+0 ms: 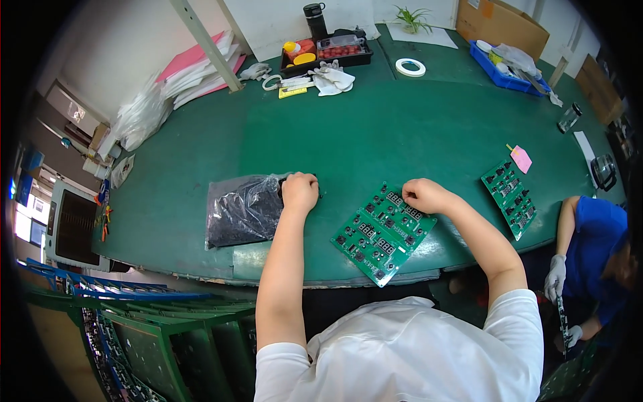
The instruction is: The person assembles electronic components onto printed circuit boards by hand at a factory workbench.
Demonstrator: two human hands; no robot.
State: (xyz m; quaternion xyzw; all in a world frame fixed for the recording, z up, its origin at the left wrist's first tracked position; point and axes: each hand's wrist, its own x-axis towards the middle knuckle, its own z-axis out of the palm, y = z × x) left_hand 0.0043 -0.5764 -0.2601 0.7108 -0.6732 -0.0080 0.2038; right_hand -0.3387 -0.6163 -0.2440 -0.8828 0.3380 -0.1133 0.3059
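Observation:
A clear plastic bag (242, 209) full of small black parts lies on the green table, left of centre. My left hand (299, 192) rests at the bag's right end, its fingers curled downward; a bit of something dark shows beside them, and what they grip is hidden. To the right, a green circuit board (378, 234) with several digit displays and black components lies at a slant, one corner reaching past the table's front edge. Over its upper right corner is my right hand (426, 195), the fingers pinched together close to a display. Whatever sits between those fingertips cannot be made out.
Another circuit board (510, 199) lies at the right, beside a pink tag (520, 159). A co-worker's gloved hand (555, 276) is beyond it. Along the back are a black tray (348, 59), white gloves (333, 79), a tape roll (410, 67) and a blue basket (499, 74).

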